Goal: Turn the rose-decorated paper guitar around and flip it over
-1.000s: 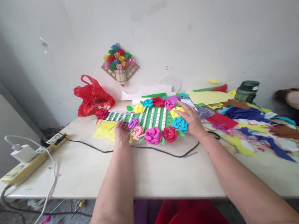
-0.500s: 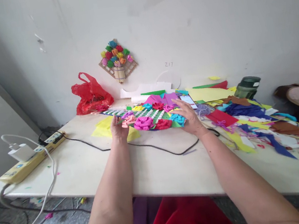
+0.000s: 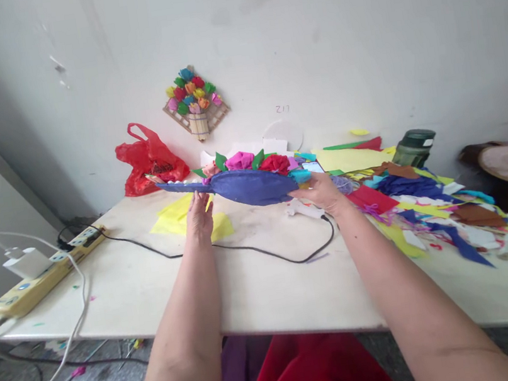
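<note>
1. I have the flower board [image 3: 248, 185] lifted off the tabletop [image 3: 258, 279] and tipped nearly flat at 12 o'clock, so its blue underside faces me and the paper flowers [image 3: 249, 160] show only along the top edge.
2. My left hand [image 3: 199, 214] props the board from below at its 9 o'clock end, fingers together and flat against the blue backing (a support, not a pinch).
3. My right hand [image 3: 323, 191] takes the 3 o'clock end, fingers clamped on the edge; a grip at each end keeps the floppy board from sagging.
4. A black cable [image 3: 244, 249] runs across the tabletop under the board.
5. Paper scraps [image 3: 428, 209] lie heaped at 2 o'clock, near my right hand.
6. A red bag [image 3: 149, 161] sits at 11 o'clock by the wall; a power strip [image 3: 42, 276] lies at 9 o'clock.
</note>
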`<state>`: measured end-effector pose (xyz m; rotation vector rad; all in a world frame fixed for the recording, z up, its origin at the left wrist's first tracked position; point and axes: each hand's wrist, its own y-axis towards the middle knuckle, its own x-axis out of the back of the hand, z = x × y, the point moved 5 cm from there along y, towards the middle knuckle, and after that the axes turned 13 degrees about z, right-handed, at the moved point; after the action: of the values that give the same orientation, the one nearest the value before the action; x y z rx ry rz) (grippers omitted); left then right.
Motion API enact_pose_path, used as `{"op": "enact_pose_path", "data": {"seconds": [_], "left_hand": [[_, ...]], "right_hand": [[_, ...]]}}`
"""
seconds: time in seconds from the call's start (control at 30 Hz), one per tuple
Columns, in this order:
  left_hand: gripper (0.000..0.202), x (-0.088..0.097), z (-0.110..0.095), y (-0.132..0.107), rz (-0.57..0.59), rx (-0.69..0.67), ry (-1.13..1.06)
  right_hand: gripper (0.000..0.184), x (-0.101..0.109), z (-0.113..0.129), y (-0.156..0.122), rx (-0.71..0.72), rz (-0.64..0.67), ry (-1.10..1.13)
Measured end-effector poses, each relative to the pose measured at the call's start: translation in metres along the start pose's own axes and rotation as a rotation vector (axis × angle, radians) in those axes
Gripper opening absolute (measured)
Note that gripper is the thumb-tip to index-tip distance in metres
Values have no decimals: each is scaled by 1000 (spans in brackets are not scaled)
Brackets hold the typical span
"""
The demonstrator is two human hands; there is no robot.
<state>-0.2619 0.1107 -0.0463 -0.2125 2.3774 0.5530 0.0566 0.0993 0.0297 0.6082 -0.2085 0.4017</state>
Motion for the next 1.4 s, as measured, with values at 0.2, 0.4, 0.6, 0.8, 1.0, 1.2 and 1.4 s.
{"op": "enact_pose_path", "data": {"seconds": [0.2, 0.4, 0.6, 0.8, 1.0, 1.2, 1.4], "left_hand": [[31, -1, -4, 0, -84, -76, -15], [38, -2, -5, 3, -85, -141, 6], [39, -11, -8, 0, -30, -116, 7], [32, -12, -16, -3, -63, -133, 53], [33, -7, -23, -5, -176, -168, 159], [26, -12, -31, -11, -202, -198, 264], [26, -13, -28, -8, -160, -148, 191]], "right_hand": [[36, -6, -5, 2, -93, 93, 205], [36, -3, -17, -3, -137, 69, 337], [38, -2, -31, -6, -161, 67, 388], [35, -8, -24, -3, -138, 55, 381], [36, -13, -10, 6, -112, 68, 335], [35, -11, -17, 9, -222, 106, 363], [30, -7, -31, 6, -330, 43, 412]]}}
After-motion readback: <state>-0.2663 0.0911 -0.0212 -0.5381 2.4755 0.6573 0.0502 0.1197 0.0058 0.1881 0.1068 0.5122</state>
